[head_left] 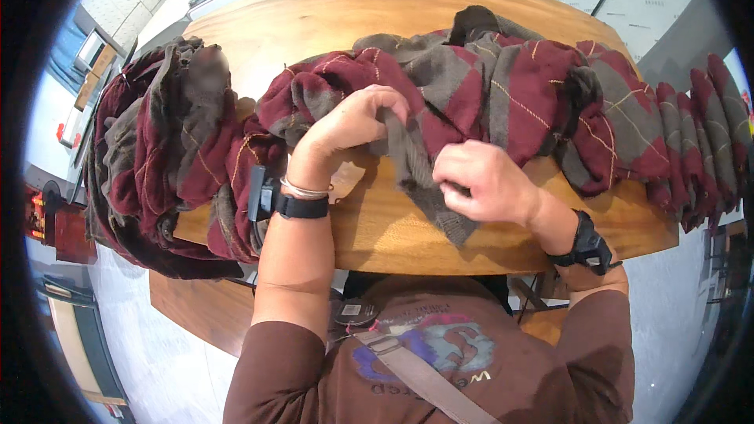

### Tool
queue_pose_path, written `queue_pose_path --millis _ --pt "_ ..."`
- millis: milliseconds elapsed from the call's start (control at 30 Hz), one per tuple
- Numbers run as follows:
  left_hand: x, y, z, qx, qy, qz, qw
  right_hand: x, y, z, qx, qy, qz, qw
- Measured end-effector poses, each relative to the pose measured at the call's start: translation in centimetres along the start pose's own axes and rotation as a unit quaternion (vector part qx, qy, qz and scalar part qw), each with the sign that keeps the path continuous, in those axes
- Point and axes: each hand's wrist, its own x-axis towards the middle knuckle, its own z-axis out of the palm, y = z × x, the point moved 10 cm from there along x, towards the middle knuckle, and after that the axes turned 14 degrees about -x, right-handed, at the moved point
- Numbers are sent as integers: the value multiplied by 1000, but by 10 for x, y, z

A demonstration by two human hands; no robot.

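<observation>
A knit sweater (518, 102) in maroon and grey diamonds with thin yellow lines lies bunched across the wooden table (338, 16). Its grey sleeve (416, 165) hangs toward me, with a ribbed cuff near the table's front edge. The bent fingers of my left hand (357, 122) are closed on the grey knit at the upper end of this sleeve. Beside the sleeve's right edge, my right hand (488, 184) is closed with curled fingers. Whatever its fingertips grip is hidden behind them.
A large heap of matching knits (169, 149) hangs over the table's left end. More knit pieces (695, 141) droop side by side off the right end. Below the heap is a wooden bench (196, 310). Dark red furniture (72, 232) stands at far left.
</observation>
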Motion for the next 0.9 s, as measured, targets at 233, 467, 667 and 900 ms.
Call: queue_pose_path --millis 233,467,667,900 --pt "-11 -10 -3 57 -34 -105 992 -19 20 31 51 -45 37 997" --pt "-15 -16 -5 45 -44 -106 992 -26 43 32 96 -67 125 985" --pt "-15 -11 -3 88 -12 -159 983 -39 103 6 -129 3 195 972" --pt "3 57 11 147 127 129 972 -29 74 -51 9 185 214 959"
